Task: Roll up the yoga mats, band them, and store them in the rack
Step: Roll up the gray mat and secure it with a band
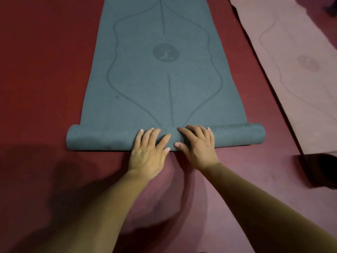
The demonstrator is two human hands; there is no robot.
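A grey-blue yoga mat lies flat on the dark red floor and stretches away from me. Its near end is rolled into a low roll that runs from left to right. My left hand lies on the middle of the roll with its fingers spread and fairly straight. Right beside it, my right hand rests on the roll the same way, fingertips at the roll's far side. The thumbs almost touch. A round logo with a seated figure is printed on the flat part.
A second mat, pinkish, lies flat to the right, at an angle. A dark object sits at its near end by the right edge. Dark red carpet surrounds both mats.
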